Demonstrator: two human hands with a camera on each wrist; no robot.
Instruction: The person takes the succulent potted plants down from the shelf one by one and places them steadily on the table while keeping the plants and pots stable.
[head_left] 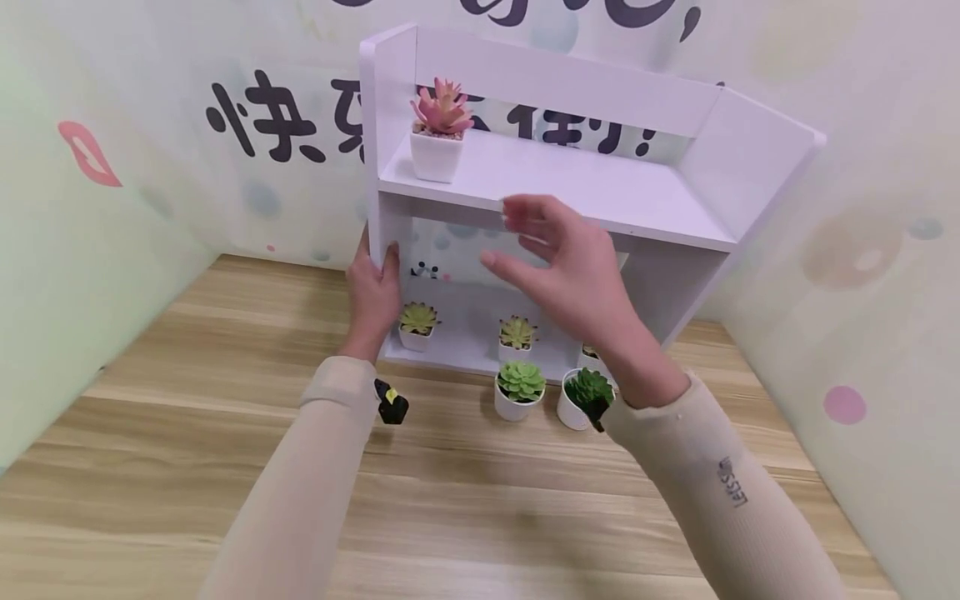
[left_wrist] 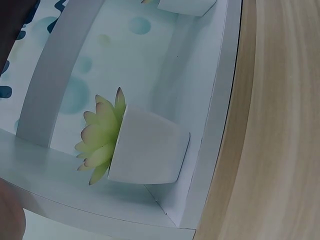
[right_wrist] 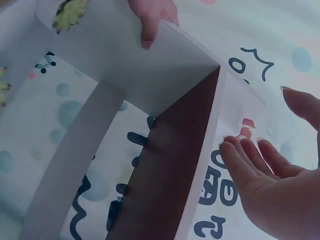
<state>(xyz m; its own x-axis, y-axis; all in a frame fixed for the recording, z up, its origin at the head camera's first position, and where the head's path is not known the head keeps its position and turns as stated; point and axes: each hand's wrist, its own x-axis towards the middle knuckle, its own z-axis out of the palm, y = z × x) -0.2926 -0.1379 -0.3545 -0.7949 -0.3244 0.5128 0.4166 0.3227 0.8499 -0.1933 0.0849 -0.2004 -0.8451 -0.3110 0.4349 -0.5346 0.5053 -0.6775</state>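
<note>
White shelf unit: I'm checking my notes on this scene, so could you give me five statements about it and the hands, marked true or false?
1. The left hand grips the side of the white shelf unit. True.
2. The right hand holds a pot. False: no pot is in it.
3. The pink succulent stands on the upper shelf. True.
4. In the head view, the bright green succulent is left of the dark green succulent. True.
5. The dark green succulent stands on the upper shelf. False: it stands on the wooden tabletop.
</note>
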